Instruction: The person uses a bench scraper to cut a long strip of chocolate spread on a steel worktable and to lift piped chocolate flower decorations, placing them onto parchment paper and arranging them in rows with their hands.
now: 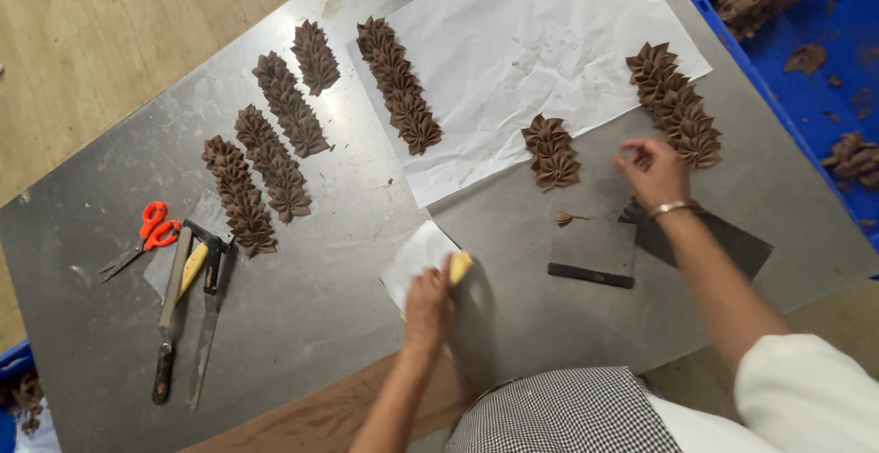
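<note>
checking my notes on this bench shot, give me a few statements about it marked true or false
1. The left hand rests on a yellow tool beside a small white sheet. True.
2. The right hand lies on the orange scissors. False: it is up by a row of brown folded pieces; the scissors lie far left.
3. A big white paper lies on the metal table. True.
4. The bin at the right is red. False: it is blue.

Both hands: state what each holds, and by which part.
Left hand grips a yellow-handled tool by its handle. Right hand: fingertips pinched, contents too small to tell.
</note>
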Demonstrator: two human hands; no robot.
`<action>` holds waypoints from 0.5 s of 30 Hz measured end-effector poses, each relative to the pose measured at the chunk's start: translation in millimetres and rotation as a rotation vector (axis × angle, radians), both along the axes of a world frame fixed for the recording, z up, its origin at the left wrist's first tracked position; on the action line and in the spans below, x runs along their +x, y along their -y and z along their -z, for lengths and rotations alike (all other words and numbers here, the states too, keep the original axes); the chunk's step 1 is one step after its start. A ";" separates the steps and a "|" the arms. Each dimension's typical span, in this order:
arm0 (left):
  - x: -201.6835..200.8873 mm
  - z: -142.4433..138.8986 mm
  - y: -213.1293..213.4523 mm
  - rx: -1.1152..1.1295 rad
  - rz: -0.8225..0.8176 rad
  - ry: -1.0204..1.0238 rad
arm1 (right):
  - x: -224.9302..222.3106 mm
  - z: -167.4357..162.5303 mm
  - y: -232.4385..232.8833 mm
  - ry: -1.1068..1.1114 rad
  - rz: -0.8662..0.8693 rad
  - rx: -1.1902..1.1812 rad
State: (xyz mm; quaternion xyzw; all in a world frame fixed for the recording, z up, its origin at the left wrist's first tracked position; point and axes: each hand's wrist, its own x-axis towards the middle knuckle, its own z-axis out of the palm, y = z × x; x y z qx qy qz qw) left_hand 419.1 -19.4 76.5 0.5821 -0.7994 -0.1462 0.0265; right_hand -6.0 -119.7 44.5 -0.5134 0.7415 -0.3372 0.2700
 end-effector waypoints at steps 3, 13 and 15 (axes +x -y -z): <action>27.7 -4.0 42.1 -0.072 -0.021 0.030 | 10.6 -16.4 -41.3 -0.142 -0.350 0.321; 34.9 -14.6 -76.8 -0.135 -0.038 -0.212 | 107.7 21.6 -199.4 -0.192 -0.463 0.085; 40.5 -17.6 -100.9 -0.118 -0.077 -0.266 | 134.2 22.3 -237.8 -0.294 -0.691 0.037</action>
